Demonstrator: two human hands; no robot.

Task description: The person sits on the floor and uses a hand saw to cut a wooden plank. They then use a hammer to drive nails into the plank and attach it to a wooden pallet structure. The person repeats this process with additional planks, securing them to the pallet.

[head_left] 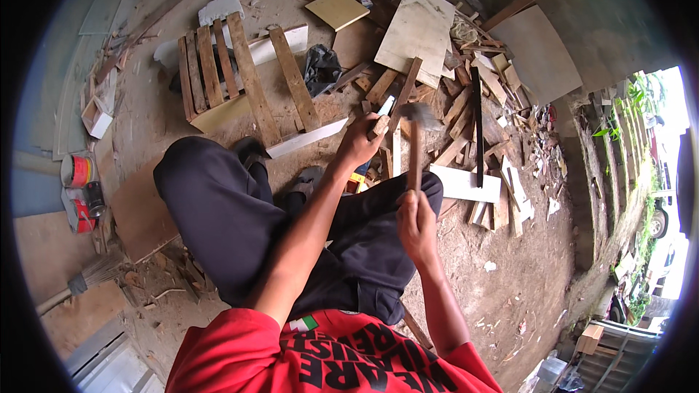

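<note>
Right side: my right grip point(416, 225) is closed around the lower end of the handle of a hammer point(414, 156); the head lies beyond my knee, up and to the right of the other grip, and is blurred. Left side: my left grip point(359, 142) is closed on a short wooden piece point(378, 128), one end showing past the fingers; a pale strip point(386, 105) juts out just beyond it, possibly a blade, though the view is too small to be certain.

Surroundings: a brown plank point(408, 91) rises close behind the hammer head; a slatted wooden frame point(212, 73) sits on the ground to the left; a scrap heap point(466, 105) and a white board point(466, 183) lie to the right.

Judgement on the hammer work: the hold near the handle's end is sound, giving a full swing; the face should land square; the left fingers should sit well clear of the struck end; light, measured taps suit a hand-held piece better than heavy blows; the nearby plank leaves limited room for a stray swing.
</note>
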